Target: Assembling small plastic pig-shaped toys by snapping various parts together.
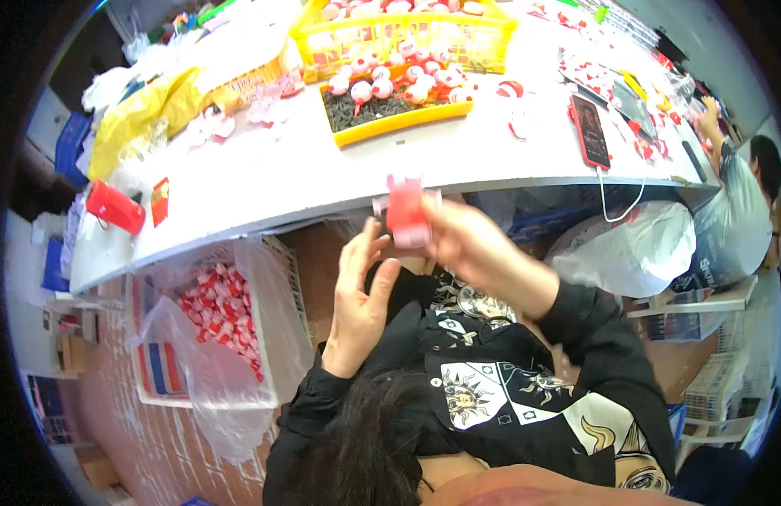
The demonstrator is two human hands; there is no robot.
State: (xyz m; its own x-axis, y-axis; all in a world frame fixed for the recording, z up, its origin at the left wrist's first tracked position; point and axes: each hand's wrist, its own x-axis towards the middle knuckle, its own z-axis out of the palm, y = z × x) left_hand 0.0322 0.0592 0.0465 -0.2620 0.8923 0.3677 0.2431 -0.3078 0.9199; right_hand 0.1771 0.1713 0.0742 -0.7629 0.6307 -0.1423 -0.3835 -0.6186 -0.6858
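My right hand [464, 240] grips a small red and pink plastic piece [407, 211] just off the table's near edge. Motion blurs the piece, so its exact kind does not show. To its left, my left hand [363, 302] is raised with thumb and fingers apart, holding nothing. Beyond both hands stands a yellow-rimmed tray [390, 131] with small dark parts and several round white-and-red pieces [382, 87].
A yellow basket [399, 42] of similar pieces sits behind the tray. On the white table [272, 181] are a red phone [589, 131] on a cable and a red cup [116, 208]. A lined crate [281, 337] stands lower left; another person [736, 202] works at right.
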